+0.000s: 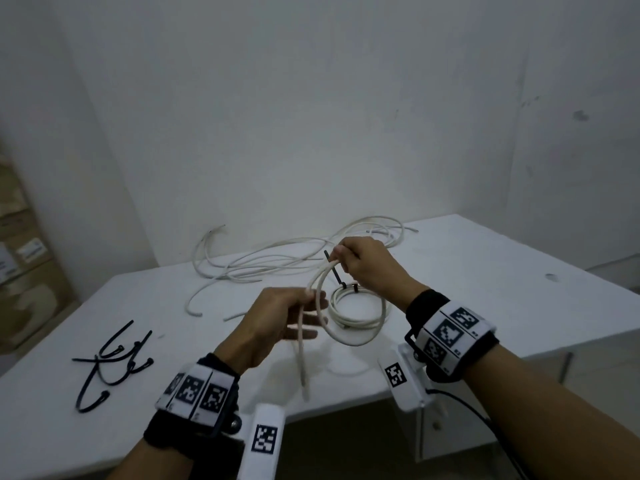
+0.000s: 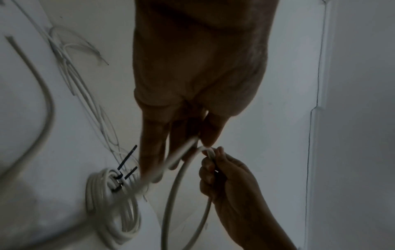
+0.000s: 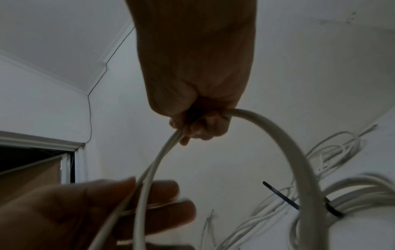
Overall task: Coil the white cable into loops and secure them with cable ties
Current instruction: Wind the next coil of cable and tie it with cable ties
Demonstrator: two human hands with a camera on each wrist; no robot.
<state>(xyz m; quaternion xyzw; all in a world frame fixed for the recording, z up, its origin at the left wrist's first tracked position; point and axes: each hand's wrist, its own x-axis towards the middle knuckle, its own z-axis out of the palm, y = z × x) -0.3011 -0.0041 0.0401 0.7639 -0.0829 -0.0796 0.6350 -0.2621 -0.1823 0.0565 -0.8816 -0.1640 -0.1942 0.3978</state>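
My right hand [image 1: 346, 261] grips the top of a white cable loop [image 1: 348, 342] that hangs in the air above the white table [image 1: 485, 289]. To its lower left, my left hand [image 1: 304, 313] has its fingers stretched out, and the cable runs between thumb and forefinger. The free end dangles below it toward the table's front edge. In the left wrist view the cable [image 2: 171, 203] arcs from my left fingers [image 2: 156, 143] to my right hand [image 2: 213, 162]. In the right wrist view my right hand [image 3: 196, 128] clasps the cable [image 3: 299, 152].
A finished coil [image 1: 349, 323] bound with black ties [image 1: 334, 271] lies on the table under the loop. Loose white cables [image 1: 270, 261] sprawl along the back. Several spare black cable ties [image 1: 110, 362] lie at the front left. Cardboard boxes [image 1: 20, 254] stand beyond the left edge.
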